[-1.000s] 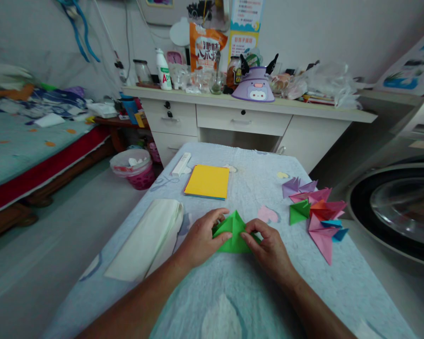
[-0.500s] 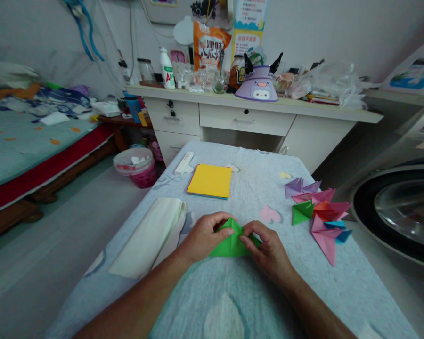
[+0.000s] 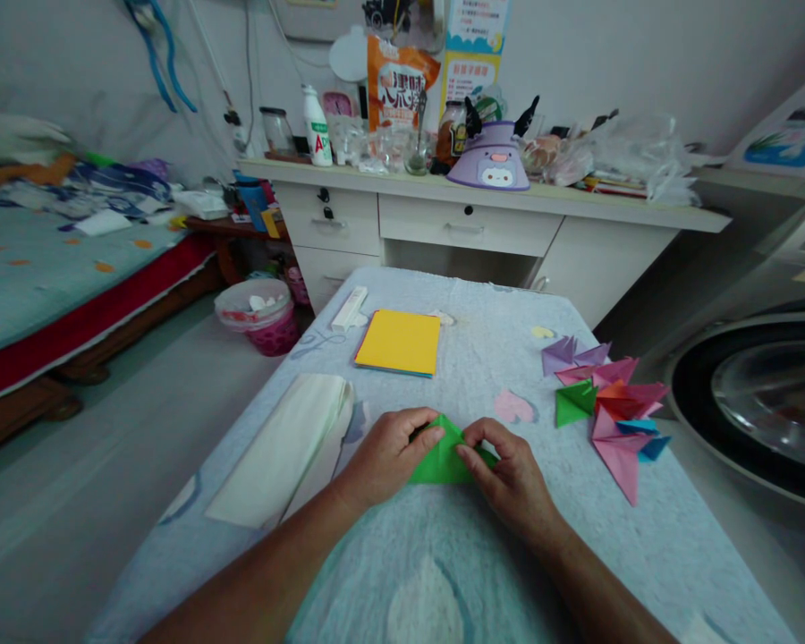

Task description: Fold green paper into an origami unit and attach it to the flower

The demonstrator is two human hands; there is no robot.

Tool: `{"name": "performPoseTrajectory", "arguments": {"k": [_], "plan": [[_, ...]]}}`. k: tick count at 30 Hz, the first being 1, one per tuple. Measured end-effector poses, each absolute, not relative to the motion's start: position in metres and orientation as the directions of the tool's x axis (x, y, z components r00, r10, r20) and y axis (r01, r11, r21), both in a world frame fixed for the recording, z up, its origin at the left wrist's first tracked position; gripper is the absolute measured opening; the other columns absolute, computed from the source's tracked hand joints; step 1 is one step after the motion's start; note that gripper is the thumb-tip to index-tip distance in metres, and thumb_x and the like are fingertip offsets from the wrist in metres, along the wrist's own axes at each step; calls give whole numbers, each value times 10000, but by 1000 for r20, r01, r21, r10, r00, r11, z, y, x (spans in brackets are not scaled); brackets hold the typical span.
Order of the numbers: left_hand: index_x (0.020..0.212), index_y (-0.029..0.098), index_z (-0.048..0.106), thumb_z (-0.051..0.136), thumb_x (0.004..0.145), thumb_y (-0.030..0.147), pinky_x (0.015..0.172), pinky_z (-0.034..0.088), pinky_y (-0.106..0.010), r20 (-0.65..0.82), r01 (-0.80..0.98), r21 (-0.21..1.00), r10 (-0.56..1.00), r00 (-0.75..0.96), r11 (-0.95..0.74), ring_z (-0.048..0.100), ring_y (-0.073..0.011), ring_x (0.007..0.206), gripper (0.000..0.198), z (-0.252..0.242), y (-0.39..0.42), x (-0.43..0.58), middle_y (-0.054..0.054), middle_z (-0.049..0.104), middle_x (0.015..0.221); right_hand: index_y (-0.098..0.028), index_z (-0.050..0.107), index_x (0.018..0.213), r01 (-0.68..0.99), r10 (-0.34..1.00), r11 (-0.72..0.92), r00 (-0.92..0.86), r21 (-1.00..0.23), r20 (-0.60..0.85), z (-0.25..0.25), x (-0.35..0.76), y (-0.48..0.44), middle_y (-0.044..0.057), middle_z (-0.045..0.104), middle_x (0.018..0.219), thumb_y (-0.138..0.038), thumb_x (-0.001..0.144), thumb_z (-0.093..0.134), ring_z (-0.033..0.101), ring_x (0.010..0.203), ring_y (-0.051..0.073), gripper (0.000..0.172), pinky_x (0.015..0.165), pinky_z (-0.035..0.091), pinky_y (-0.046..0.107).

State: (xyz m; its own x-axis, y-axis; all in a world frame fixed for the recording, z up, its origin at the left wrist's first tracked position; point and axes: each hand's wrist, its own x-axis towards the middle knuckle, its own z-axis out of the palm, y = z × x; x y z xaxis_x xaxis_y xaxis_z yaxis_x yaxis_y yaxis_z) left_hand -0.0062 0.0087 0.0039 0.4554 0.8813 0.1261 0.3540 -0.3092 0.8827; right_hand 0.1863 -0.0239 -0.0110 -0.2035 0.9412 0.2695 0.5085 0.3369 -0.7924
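A folded green paper (image 3: pixel 443 461) lies on the pale blue tablecloth (image 3: pixel 483 572) in front of me. My left hand (image 3: pixel 387 452) pinches its left side, thumb and fingers closed over the paper's upper edge. On the right side my right hand (image 3: pixel 510 474) presses down with curled fingers gripping the paper. Most of the green piece is covered by the two hands; only a triangular middle part shows.
A stack of yellow paper (image 3: pixel 398 343) lies further up the table, with a white tube (image 3: pixel 349 309) beside it. Several folded coloured paper pieces (image 3: pixel 610 402) sit at the right. A folded white cloth (image 3: pixel 285 447) lies left. A desk (image 3: pixel 483 228) stands beyond, a bed at left.
The green paper's raised point has been pressed flatter and lower, and my hands have closed in over it. The camera view shifted slightly.
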Motion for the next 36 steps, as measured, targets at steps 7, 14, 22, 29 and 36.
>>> {"name": "performPoseTrajectory", "arguments": {"k": [7,14,22,29,36], "plan": [[730,171,519,463,940,310,620,320,-215,137,374,865,875,464,-334,486,-100,652,258,6,7,-5,55,481,661,-207,526,779,516,936,351,-217,-781,277,-11,186,-26,3,578,737,-253,909,523,547,714,159,138,668,401,273],[684,175,461,432,955,327,597,296,-218,133,409,845,875,465,-345,465,-92,619,312,5,7,-6,61,423,624,-209,527,781,523,940,341,-220,-782,262,-11,186,-26,9,582,747,-259,916,510,547,728,167,145,675,406,282],[674,174,473,412,955,340,573,291,-223,96,435,836,870,483,-334,455,-98,602,332,5,5,-6,57,415,611,-217,515,1036,498,948,317,-196,-807,252,-11,183,-27,19,592,874,-215,884,557,559,808,174,158,707,424,287],[705,168,552,467,933,317,608,334,-222,118,413,843,867,484,-346,498,-107,642,284,6,5,-5,49,488,638,-205,530,750,529,902,425,-318,-735,292,-8,184,-24,3,541,734,-237,927,534,516,750,169,180,695,381,298],[799,168,672,547,880,270,690,411,-233,136,381,867,888,440,-322,593,-140,737,180,7,5,-6,4,665,757,-205,543,764,529,904,417,-328,-739,275,-7,184,-25,1,546,732,-239,942,520,512,745,168,182,693,370,301]]}}
